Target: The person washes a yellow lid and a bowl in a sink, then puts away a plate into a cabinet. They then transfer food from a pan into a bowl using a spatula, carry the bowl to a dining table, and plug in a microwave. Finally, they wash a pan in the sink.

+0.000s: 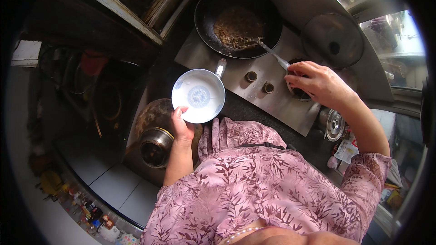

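Note:
My left hand (pixel 182 124) grips the near rim of a white bowl (pixel 213 105) with a blue pattern at its centre. No food shows in the bowl. Out over the stove, my right hand (pixel 316 80) holds the handle of a metal cooking utensil (pixel 272 52); its far end reaches into a black wok (pixel 206 17). Brown food with pale shredded pieces (pixel 235 35) lies in the wok, partly in shadow. The wok's handle (pixel 220 68) points toward me, just beyond the bowl.
Two knobs (pixel 251 76) stand on the steel gas stove (pixel 276 100). A glass lid (pixel 332 41) leans at the back right. To the right is a lidded metal pot (pixel 335 125). A steel pot (pixel 155 148) stands at lower left by a round brown board (pixel 150 114).

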Demonstrator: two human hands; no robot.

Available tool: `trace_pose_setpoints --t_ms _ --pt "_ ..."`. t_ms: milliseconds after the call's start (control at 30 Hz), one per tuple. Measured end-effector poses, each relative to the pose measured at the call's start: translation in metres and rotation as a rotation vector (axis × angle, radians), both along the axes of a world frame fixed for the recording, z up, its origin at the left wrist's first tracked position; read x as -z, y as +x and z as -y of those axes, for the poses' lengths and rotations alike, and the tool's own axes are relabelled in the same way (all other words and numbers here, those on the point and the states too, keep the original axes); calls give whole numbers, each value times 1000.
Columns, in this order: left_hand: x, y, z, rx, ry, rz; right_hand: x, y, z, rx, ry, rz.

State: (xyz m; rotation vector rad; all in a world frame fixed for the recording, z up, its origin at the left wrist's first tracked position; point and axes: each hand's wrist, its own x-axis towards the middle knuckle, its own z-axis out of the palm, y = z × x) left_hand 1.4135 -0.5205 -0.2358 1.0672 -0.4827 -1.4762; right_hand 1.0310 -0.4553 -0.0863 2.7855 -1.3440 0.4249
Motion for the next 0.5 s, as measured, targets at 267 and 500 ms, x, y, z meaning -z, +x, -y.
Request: trace_pose_setpoints --t_ms 267,500 --pt "106 -98 43 77 48 -96 129 -88 90 265 -142 422" --pt "89 -96 -25 82 88 -61 99 -158 69 905 -78 944"
